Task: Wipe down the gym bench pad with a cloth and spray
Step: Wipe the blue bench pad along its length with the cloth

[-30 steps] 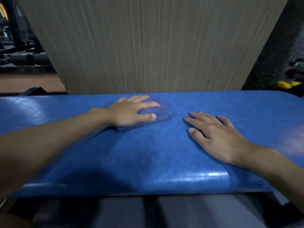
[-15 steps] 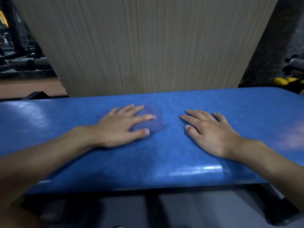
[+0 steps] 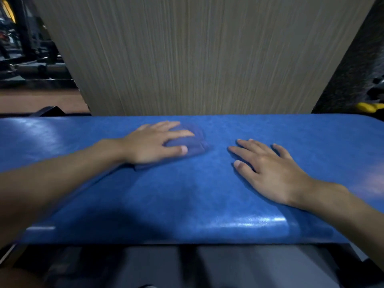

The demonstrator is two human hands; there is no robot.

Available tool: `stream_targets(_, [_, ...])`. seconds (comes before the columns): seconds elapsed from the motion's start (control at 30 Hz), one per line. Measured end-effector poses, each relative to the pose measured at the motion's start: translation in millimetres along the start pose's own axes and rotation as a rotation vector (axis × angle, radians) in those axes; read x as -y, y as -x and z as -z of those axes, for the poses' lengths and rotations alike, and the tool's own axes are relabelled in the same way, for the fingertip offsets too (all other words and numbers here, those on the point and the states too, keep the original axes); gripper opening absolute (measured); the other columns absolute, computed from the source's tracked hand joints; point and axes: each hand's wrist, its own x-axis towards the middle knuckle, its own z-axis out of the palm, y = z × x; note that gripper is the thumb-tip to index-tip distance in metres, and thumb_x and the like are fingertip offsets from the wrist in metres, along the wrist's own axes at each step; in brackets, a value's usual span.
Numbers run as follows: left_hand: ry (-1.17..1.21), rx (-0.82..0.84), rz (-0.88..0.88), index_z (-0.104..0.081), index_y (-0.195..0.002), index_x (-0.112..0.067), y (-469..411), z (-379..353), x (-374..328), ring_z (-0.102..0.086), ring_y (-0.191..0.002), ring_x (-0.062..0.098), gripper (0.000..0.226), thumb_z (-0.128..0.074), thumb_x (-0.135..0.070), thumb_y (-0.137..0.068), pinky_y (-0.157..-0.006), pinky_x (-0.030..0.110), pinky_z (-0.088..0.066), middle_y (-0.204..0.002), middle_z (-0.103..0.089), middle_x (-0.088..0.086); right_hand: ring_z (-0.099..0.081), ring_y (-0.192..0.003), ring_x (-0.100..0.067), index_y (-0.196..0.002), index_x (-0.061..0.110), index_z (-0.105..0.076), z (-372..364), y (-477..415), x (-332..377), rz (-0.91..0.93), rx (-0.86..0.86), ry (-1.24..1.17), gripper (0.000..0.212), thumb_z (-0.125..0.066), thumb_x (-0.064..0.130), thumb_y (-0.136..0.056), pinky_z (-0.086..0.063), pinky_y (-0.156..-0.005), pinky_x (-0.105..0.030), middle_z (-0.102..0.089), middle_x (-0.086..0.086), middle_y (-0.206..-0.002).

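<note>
Bench, blue padded, glossy along its near edge; cloth, also blue and folded, lies on the pad left of centre toward the far edge, pinned flat under my left hand, fingers spread wide so the whole palm presses it down for wiping, as I judge it. Right hand empty, splayed flat on bare pad well apart from the cloth, likely bracing me; no spray bottle in view; wood-grain panel behind.
</note>
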Motion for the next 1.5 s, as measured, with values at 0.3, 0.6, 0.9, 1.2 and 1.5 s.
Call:
stream_targets(0.3, [-0.023, -0.016, 0.343, -0.024, -0.146, -0.058, -34.9, 2.3, 56.3, -0.020, -0.149, 0.018, 0.086, -0.007, -0.089, -0.068, -0.116, 0.056, -0.018, -0.161, -0.027, -0.009, 0.004, -0.149, -0.004, -0.151, 0.045, -0.013, 0.0, 0.5, 1.9, -0.016, 0.036, 0.035, 0.052, -0.012, 0.049, -0.099, 0.003, -0.120, -0.046, -0.003, 0.018, -0.163])
stream_targets(0.6, [-0.114, 0.018, -0.128, 0.011, -0.132, -0.076, 84.7, -6.3, -64.3, 0.006, -0.152, 0.016, 0.066, 0.013, -0.090, -0.068, -0.120, 0.043, -0.004, -0.166, 0.005, -0.012, -0.002, -0.149, -0.007, -0.151, 0.042, -0.019, 3.7, 2.5, 5.2, -0.010, 0.027, 0.039, 0.050, -0.018, 0.046, -0.101, -0.001, -0.120, -0.047, -0.010, 0.014, -0.163])
stream_targets(0.9, [-0.065, 0.076, -0.077, 0.003, -0.133, -0.075, 66.9, 0.6, -43.7, 0.005, -0.152, 0.011, 0.067, -0.004, -0.092, -0.068, -0.121, 0.038, -0.002, -0.166, 0.003, -0.009, -0.008, -0.149, -0.006, -0.151, 0.038, -0.024, 3.3, -13.7, 28.6, 0.044, -0.057, -0.066, 0.050, -0.029, 0.033, -0.102, -0.004, -0.120, -0.047, -0.019, 0.012, -0.161])
stream_targets(1.2, [0.006, -0.022, 0.417, -0.024, -0.144, -0.060, -15.5, 8.0, 98.3, -0.024, -0.147, 0.021, 0.090, -0.007, -0.097, -0.063, -0.114, 0.057, -0.021, -0.159, -0.029, -0.006, 0.005, -0.149, -0.004, -0.152, 0.044, -0.013, -5.6, -16.4, 30.0, 0.030, 0.045, 0.037, 0.056, -0.010, 0.054, -0.097, 0.003, -0.121, -0.046, -0.003, 0.018, -0.163])
stream_targets(1.5, [-0.040, 0.062, 0.160, -0.006, -0.135, -0.073, 57.2, 1.8, -1.2, 0.001, -0.152, 0.014, 0.074, -0.001, -0.089, -0.064, -0.121, 0.050, -0.007, -0.166, -0.001, -0.013, 0.003, -0.149, -0.006, -0.152, 0.043, -0.014, -5.0, -18.5, 31.0, 0.030, 0.050, 0.038, 0.054, -0.013, 0.051, -0.099, 0.002, -0.120, -0.048, -0.004, 0.016, -0.163])
